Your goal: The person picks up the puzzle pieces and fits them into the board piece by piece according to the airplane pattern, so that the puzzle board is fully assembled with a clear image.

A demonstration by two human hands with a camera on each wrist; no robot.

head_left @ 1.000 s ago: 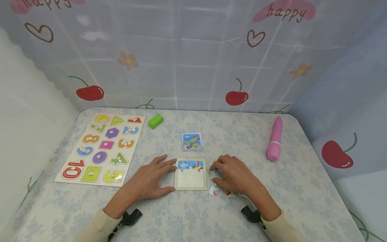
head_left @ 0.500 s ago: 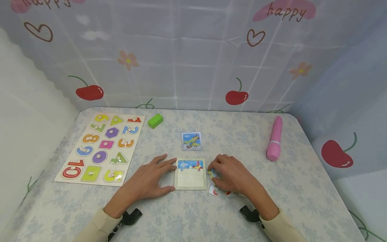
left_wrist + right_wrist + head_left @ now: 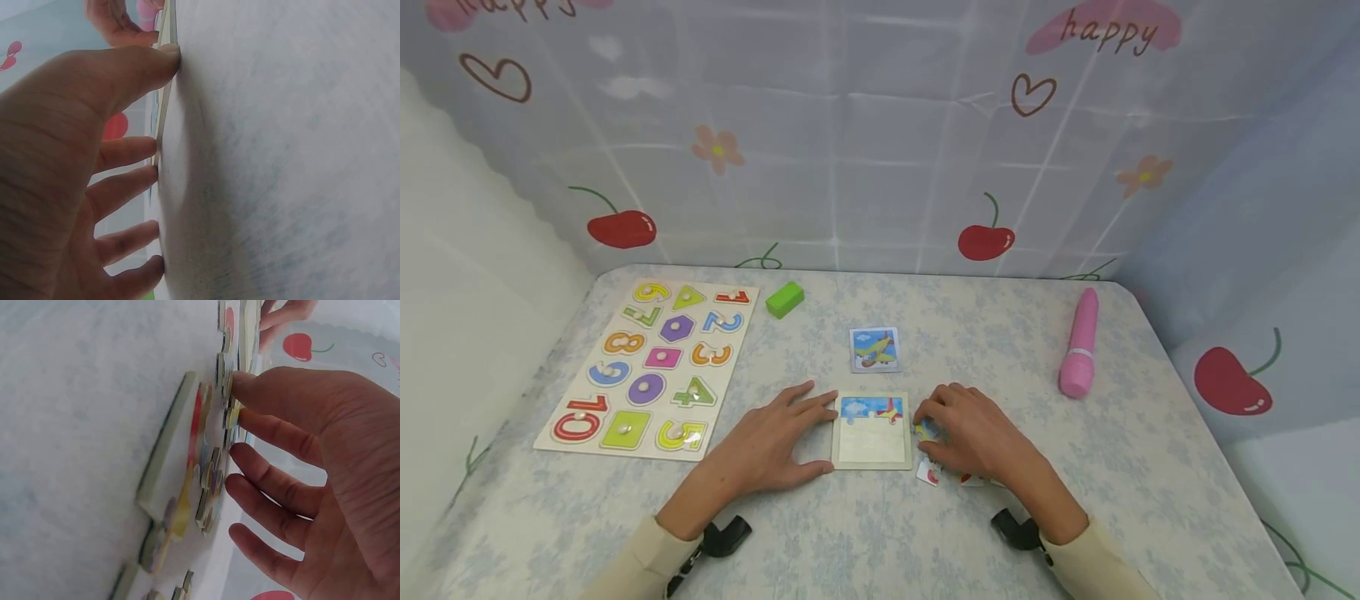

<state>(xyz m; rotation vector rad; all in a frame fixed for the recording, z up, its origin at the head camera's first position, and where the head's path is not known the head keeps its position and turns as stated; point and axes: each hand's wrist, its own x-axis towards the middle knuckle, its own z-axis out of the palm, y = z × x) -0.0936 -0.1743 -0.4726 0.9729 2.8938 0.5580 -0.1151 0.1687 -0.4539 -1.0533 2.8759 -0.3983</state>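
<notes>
A square puzzle board (image 3: 872,450) lies in the middle of the table in the head view. A strip of fitted pieces (image 3: 863,408), showing sky and a red tail, fills its top; below is bare. My left hand (image 3: 769,446) touches the board's left edge with fingertips and thumb, fingers spread. Right of the board, my right hand (image 3: 976,429) pinches a yellow-and-blue puzzle piece (image 3: 927,430) between thumb and index finger, low over the table. Several loose puzzle pieces (image 3: 172,469) lie under and beside that hand, partly hidden by it in the head view.
A picture card with an airplane (image 3: 875,350) lies behind the board. The number-and-shape board (image 3: 651,367) is at left, with a green block (image 3: 786,300) near its corner. A pink wand-like object (image 3: 1080,346) lies at right. A patterned curtain (image 3: 880,150) hangs behind.
My right hand has shifted slightly left, toward the board, and the pinched puzzle piece has moved with it. My left hand stays at the board's edge.
</notes>
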